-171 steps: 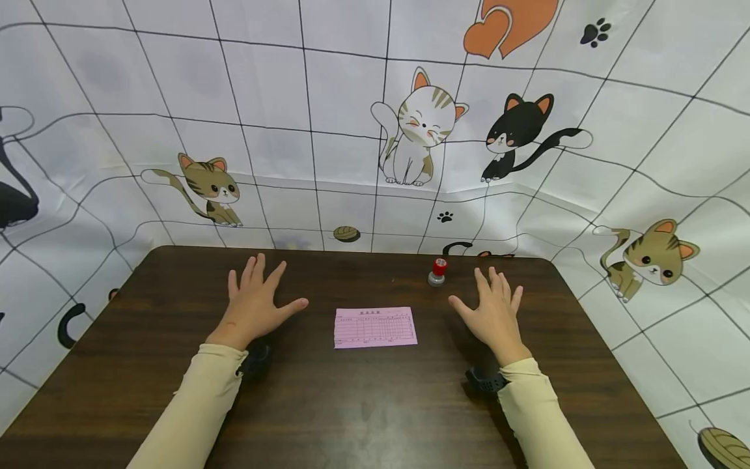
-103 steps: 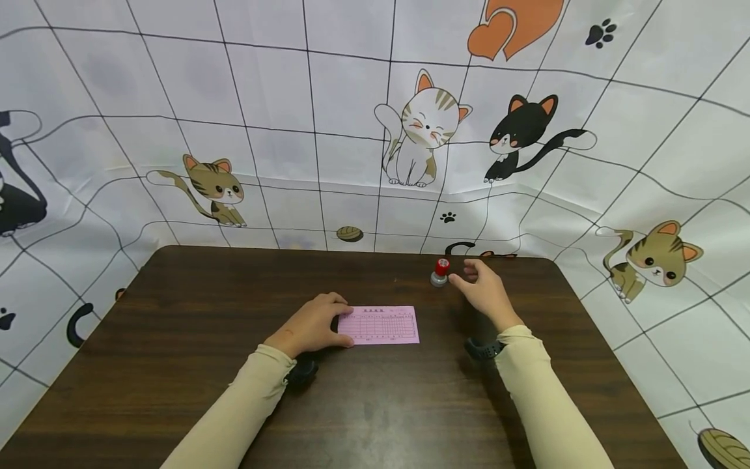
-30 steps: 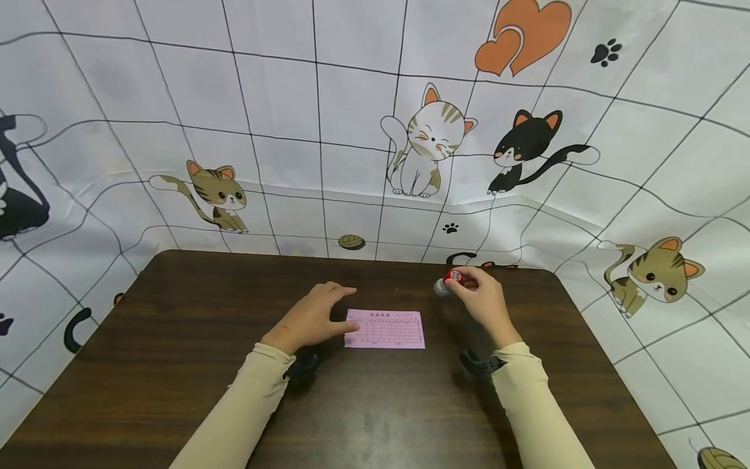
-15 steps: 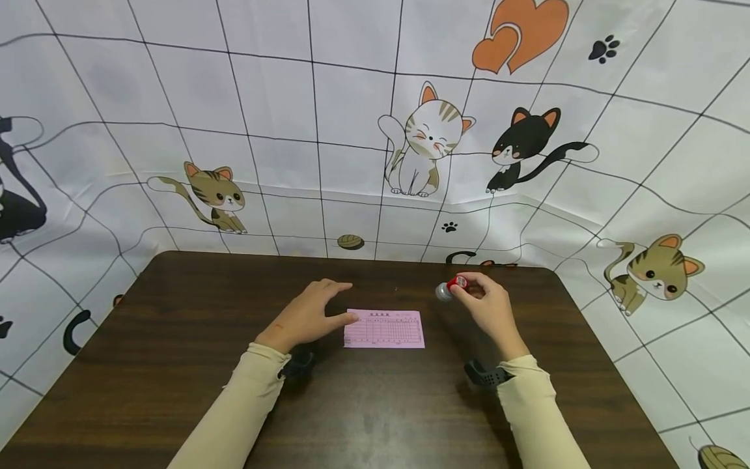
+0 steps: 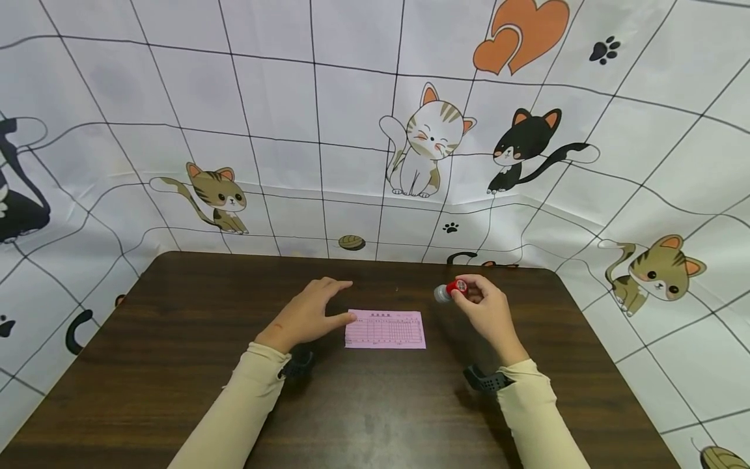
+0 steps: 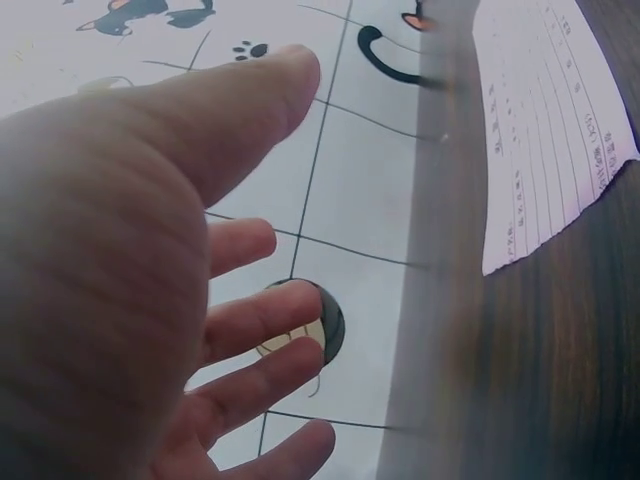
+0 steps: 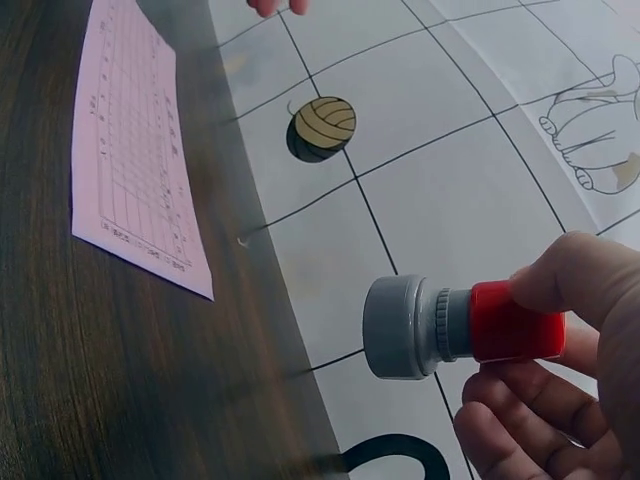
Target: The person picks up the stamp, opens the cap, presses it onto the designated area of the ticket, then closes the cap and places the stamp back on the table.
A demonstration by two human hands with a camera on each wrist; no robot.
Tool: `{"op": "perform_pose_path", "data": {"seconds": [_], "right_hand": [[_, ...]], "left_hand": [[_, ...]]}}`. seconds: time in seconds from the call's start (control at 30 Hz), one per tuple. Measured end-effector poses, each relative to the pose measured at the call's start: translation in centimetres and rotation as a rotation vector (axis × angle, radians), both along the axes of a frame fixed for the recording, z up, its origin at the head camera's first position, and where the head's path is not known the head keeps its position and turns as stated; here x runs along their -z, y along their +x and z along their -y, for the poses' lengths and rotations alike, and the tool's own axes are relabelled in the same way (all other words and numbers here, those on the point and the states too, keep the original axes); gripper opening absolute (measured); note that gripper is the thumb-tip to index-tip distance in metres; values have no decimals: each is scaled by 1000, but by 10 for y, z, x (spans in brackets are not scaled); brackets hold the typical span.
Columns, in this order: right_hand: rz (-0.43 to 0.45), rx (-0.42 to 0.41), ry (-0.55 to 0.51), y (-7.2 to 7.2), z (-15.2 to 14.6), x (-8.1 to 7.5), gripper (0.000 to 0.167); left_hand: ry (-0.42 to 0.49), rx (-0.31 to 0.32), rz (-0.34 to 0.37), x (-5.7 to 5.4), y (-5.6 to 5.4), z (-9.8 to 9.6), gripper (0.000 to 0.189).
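A pink printed form (image 5: 387, 329) lies flat on the dark wooden table, its left edge ragged in the left wrist view. My left hand (image 5: 306, 318) hovers just left of it, fingers extended and thumb spread, holding nothing; in the left wrist view a gap shows between this hand (image 6: 120, 260) and the form (image 6: 545, 120). Between thumb and fingers, my right hand (image 5: 487, 311) pinches the red handle of a stamp (image 7: 515, 322). The stamp is tilted, with its grey capped end pointing left, near the table's back. Its stamping face is hidden under the grey cap (image 7: 395, 328).
The brown tabletop (image 5: 375, 404) reaches toward me, with its back edge near a white sheet (image 5: 263, 98) printed with cats and grid lines. Dark bands sit at both wrists, one visible on the right wrist (image 5: 486, 379).
My left hand has come rightward from the table's left side to the form, touched its edge and drawn slightly back. My right hand has gripped the upright stamp and tilted it up.
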State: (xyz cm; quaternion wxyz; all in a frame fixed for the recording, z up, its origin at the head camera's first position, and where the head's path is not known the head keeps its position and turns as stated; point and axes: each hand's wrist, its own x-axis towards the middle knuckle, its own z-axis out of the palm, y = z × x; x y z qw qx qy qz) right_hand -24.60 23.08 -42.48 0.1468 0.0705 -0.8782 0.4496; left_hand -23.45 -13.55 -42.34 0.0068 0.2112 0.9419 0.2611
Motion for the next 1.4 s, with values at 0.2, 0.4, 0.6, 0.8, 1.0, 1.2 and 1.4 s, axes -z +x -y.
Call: {"op": "perform_pose_path", "data": {"seconds": [0.2, 0.4, 0.6, 0.8, 1.0, 1.2, 1.4], "right_hand": [[5, -14, -16, 3, 2, -1, 29], [1, -28, -24, 7, 4, -4, 29], [-12, -48, -39, 10, 8, -5, 29], [-29, -86, -53, 12, 14, -6, 29], [-37, -143, -77, 13, 23, -5, 30], [-37, -186, -72, 13, 29, -3, 31], [-61, -230, -76, 15, 37, -3, 32]], "left_hand": [[-9, 3, 6, -5, 2, -1, 75], [-8, -1, 0, -9, 1, -4, 73], [-11, -1, -5, -8, 1, -5, 73], [-12, 8, -20, -6, 1, -6, 72], [-14, 20, -33, -7, 2, -7, 71], [-4, 40, -41, -10, 5, -9, 70], [11, 44, -56, -14, 7, -11, 69]]}}
